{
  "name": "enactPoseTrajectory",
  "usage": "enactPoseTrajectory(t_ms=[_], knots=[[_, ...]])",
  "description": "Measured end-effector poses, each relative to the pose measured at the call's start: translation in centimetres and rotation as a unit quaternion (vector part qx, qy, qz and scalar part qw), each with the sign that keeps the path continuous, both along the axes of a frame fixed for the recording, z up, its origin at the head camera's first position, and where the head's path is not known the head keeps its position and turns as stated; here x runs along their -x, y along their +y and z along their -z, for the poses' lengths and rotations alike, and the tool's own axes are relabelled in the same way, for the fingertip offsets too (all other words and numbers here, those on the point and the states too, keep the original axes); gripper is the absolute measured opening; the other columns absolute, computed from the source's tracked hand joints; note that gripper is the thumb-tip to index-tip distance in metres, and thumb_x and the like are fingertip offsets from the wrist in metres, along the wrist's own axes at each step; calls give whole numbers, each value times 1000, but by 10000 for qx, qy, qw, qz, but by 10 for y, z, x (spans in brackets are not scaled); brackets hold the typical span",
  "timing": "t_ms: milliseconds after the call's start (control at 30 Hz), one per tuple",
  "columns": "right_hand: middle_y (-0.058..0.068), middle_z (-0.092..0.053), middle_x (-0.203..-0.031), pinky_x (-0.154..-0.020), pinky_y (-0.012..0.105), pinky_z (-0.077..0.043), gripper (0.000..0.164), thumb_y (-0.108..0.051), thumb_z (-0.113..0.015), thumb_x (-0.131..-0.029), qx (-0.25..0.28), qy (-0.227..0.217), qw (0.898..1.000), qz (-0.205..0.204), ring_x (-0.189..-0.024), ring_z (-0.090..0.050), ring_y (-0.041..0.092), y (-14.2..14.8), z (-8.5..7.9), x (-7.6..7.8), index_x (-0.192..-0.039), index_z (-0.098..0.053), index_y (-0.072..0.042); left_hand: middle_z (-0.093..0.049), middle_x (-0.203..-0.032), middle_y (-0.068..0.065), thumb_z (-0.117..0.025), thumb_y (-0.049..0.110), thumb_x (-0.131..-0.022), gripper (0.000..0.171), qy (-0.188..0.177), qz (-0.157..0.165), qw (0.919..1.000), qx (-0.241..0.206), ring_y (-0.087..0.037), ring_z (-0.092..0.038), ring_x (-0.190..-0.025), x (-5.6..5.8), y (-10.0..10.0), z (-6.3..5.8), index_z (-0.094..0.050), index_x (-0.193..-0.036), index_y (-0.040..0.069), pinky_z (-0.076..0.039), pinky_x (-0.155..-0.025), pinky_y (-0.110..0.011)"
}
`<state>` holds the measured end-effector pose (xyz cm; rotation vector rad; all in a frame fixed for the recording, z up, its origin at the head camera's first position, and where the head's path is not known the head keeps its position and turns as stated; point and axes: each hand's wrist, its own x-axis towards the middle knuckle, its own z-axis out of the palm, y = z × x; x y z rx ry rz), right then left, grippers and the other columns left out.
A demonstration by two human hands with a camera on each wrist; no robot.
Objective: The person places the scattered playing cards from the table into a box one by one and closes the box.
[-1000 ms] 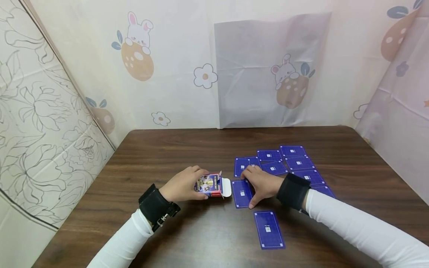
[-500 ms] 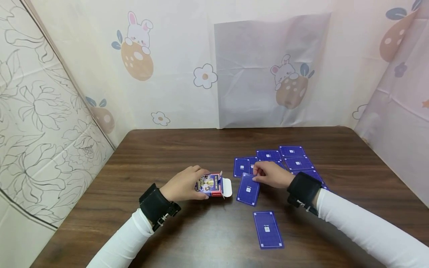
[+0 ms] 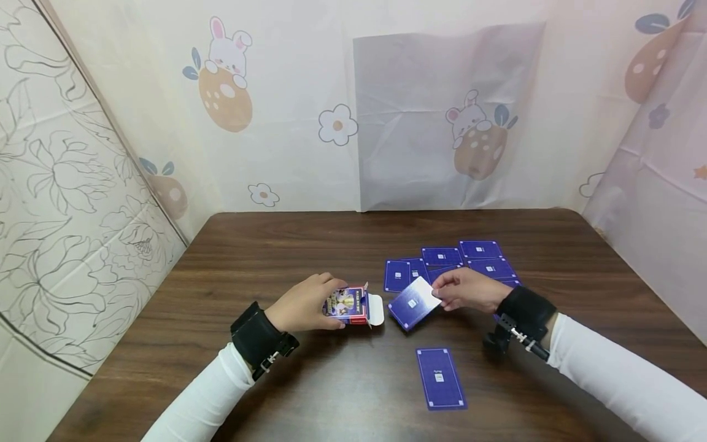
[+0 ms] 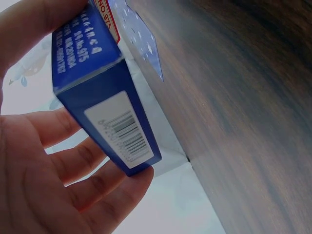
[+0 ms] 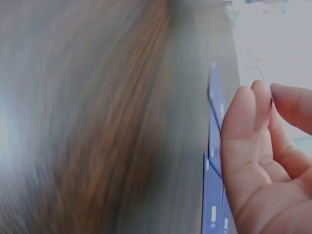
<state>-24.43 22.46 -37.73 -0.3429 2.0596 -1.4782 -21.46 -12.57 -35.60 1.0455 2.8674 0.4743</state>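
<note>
My left hand [image 3: 304, 304] grips a small blue and red playing card box [image 3: 347, 306], its white flap [image 3: 375, 310] hanging out on the right. In the left wrist view, the thumb lies over one side of the box [image 4: 87, 53] and the fingers lie against the other, with a barcode facing the camera. Right of the box, my right hand [image 3: 472, 288] pinches the upper right corner of a blue-backed playing card [image 3: 411, 304], which is tilted up from the table. In the right wrist view, the thumb and fingertips of the right hand [image 5: 263, 165] meet; the pinched card is barely visible.
Several blue-backed cards [image 3: 480, 249] lie face down behind and partly under the right hand. Another single card [image 3: 440, 379] lies nearer the front of the brown wooden table [image 3: 276, 239]. A patterned curtain [image 3: 298, 73] stands behind the table.
My right hand has gone from spreading over the flat card to pinching its corner. Hand and wrist have moved right, and the card has turned and lifted. My left hand stays on the box.
</note>
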Motion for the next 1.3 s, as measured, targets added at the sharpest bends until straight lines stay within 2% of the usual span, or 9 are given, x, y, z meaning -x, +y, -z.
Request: enactPoseTrajectory(t_ms=[100,200,333,600,833,1300], knots=[[4,-57,-88,-77,27,-52,9,-5,-51,-95,794,-486,9956,50,-80,-59,13,2,-2,-4,-100,-55,1,-57,-112,-7,-80,39,-71,70,153,70,9999,24,-16,-50,-92,1,0,2,-54,-129,7,-46,-80,-33],[2,-60,-87,-79,26,-51,10,-3,-47,-97,1535,-881,9842,90,-81,-62,11,1,-4,-9,-97,-56,-6,-57,-111,-6,-79,40,-71,71,320,136,9994,58,-15,-50,-91,3,1,4,-54,-128,7,-45,-79,-32],[1,-64,-86,-80,26,-51,14,-4,-46,-97,2081,-1200,9704,256,-80,-64,11,-4,-6,-19,-94,-59,-9,-58,-109,-6,-79,41,-71,71,426,154,9990,-2,-15,-49,-89,4,2,6,-55,-128,6,-45,-77,-32],[1,-63,-86,-80,26,-51,13,-6,-46,-97,2113,-1370,9662,561,-80,-63,12,-17,-3,-30,-93,-58,-9,-58,-109,-6,-79,41,-71,70,474,53,9988,-108,-16,-49,-91,4,7,9,-55,-127,7,-45,-78,-31],[1,-63,-87,-79,26,-52,12,-4,-48,-96,2226,-1418,9626,617,-79,-63,12,-24,2,-33,-92,-58,-10,-58,-110,-7,-81,40,-71,70,453,76,9987,-240,-17,-50,-92,4,12,7,-55,-127,6,-46,-79,-33],[2,-63,-86,-78,27,-52,13,-4,-47,-97,2226,-1498,9584,975,-78,-64,12,-31,3,-37,-90,-58,-9,-58,-113,-6,-79,41,-72,70,361,81,9992,-137,-16,-50,-96,4,20,7,-55,-128,8,-45,-82,-32]])
